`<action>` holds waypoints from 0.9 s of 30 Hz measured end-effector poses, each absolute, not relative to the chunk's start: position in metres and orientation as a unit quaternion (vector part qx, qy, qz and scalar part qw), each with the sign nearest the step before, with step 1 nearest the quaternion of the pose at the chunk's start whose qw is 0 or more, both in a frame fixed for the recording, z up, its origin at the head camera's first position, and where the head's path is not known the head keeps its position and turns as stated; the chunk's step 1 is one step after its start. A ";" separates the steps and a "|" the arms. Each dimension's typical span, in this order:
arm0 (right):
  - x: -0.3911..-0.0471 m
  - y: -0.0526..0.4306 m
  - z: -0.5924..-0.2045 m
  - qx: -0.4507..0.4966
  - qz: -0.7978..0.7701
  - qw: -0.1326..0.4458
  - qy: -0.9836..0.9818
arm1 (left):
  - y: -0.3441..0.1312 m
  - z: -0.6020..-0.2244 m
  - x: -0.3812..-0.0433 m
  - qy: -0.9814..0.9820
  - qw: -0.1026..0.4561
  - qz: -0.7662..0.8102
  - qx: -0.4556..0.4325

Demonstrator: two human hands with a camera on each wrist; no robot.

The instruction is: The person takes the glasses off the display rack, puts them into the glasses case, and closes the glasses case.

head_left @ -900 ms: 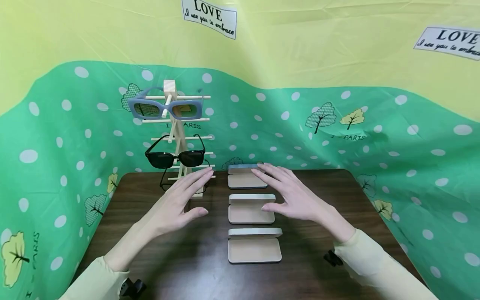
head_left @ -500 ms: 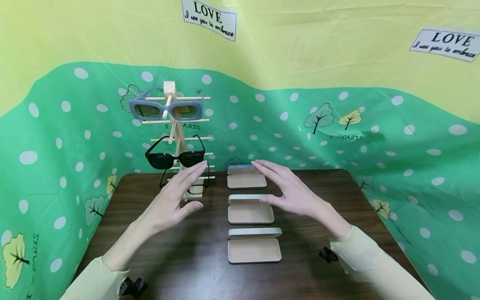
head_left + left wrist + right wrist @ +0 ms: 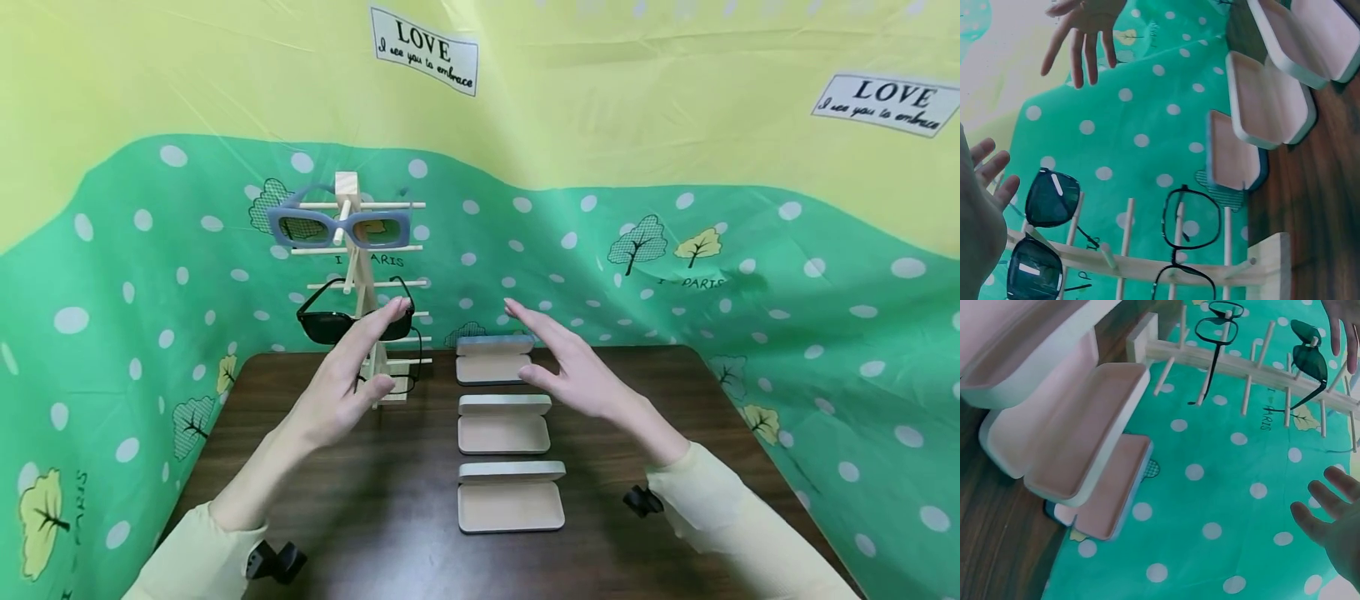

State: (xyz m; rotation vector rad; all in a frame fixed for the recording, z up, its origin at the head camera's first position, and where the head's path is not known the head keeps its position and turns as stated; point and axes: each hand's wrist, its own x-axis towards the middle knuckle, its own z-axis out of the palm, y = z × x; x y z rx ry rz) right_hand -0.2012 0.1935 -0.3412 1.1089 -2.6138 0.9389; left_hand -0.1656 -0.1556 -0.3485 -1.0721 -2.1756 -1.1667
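My left hand is raised in front of the wooden glasses stand, its fingers extended and holding nothing. In the head view it overlaps the black sunglasses on a middle peg. Blue-framed sunglasses hang at the top of the stand, and thin black-rimmed glasses sit lowest. My right hand, also bare with extended fingers, hovers to the right of the far glasses case. Below that case stand a middle case and a near case, all three with lids raised and nothing inside.
A dark wooden table carries the stand at its back left and the column of cases near the middle. Behind it hangs a green and yellow cloth with dots and printed trees. Small black devices are worn at both wrists.
Both hands have risen slightly, the right also drifting a little left. The head view has tilted up a bit, so everything sits lower in it. Glasses and cases stay put.
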 end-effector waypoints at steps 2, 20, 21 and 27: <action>-0.203 0.190 -0.339 0.370 0.327 0.081 -0.866 | -0.155 -0.345 -0.167 -0.773 0.235 -0.438 -0.393; -0.222 0.154 -0.313 0.310 0.506 0.081 -0.801 | -0.158 -0.310 -0.176 -0.702 0.317 -0.503 -0.393; -0.224 0.152 -0.312 0.305 0.510 0.081 -0.800 | -0.159 -0.307 -0.175 -0.699 0.322 -0.506 -0.390; -0.229 0.139 -0.303 0.280 0.540 0.086 -0.789 | -0.165 -0.290 -0.175 -0.697 0.365 -0.516 -0.339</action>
